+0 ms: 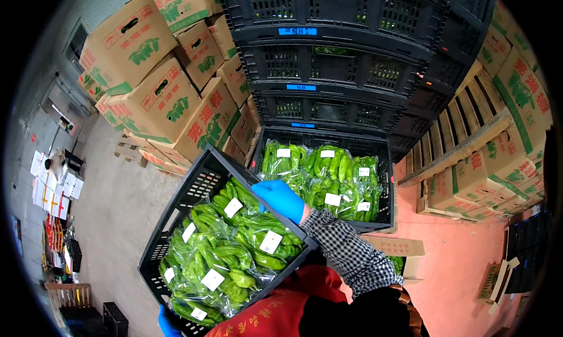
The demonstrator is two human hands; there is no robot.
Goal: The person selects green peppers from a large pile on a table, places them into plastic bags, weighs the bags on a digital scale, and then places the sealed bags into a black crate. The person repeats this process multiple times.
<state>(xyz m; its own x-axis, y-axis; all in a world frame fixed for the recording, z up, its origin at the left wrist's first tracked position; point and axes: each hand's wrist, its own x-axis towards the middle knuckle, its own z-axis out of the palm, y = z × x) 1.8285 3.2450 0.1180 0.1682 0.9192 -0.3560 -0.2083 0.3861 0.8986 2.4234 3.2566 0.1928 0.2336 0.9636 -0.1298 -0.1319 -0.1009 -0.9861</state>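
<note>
A black plastic crate (154, 253) filled with bagged green peppers (220, 249), each bag bearing a white label, is held tilted in front of my body. My right hand (281, 198), in a blue glove, grips its far rim. Low in the view, my left hand (169, 323), also blue-gloved, holds the near left side, its fingers mostly hidden. Just beyond, a second black crate (390, 178) with more bagged green peppers (327, 174) stands at the foot of a tall stack of black crates (334, 69).
Printed cardboard boxes (149, 99) are stacked at the left. More boxes (475, 183) and a wooden pallet (462, 139) stand at the right. An opened carton (391, 245) lies behind my right forearm. Far left, a person (56, 163) is near white boxes (48, 187).
</note>
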